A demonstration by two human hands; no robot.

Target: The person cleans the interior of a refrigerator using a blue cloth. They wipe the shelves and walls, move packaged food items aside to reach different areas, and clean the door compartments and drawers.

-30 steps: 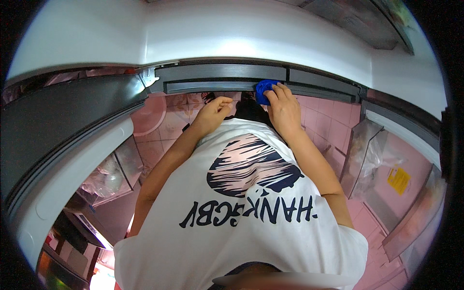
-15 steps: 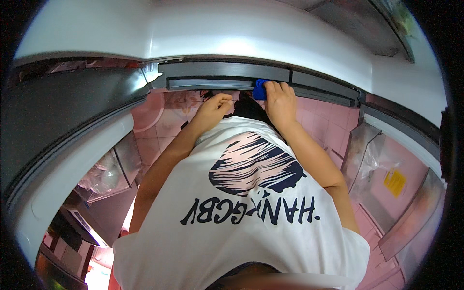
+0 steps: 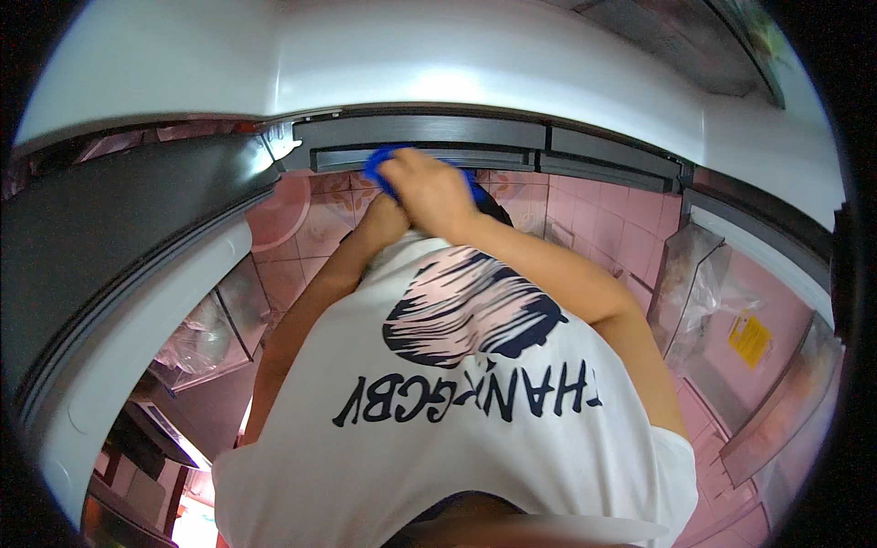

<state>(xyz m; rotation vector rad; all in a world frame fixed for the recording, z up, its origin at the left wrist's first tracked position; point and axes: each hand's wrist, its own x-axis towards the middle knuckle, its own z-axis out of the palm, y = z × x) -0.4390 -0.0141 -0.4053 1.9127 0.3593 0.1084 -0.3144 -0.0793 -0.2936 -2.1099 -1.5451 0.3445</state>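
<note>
Leftward along the dark grey strip is where the right hand has moved since the earlier frames, when it stood further right on the same strip; the blue cloth has travelled with it, and the left hand, earlier beside it, is now tucked under the right one and mostly hidden. Bright blue and crumpled, the cloth shows only as a bunched edge at either side of the right hand; it lies pressed against the lower lip of the strip, below the white curved panel; the right hand's fingers are curled down over the cloth, clamping it to the surface; whether the left hand is spread or closed I cannot tell. Pink tiled wall lies behind the forearms; the person's white printed shirt fills the lower middle; a clear plastic bag hangs at the right.
</note>
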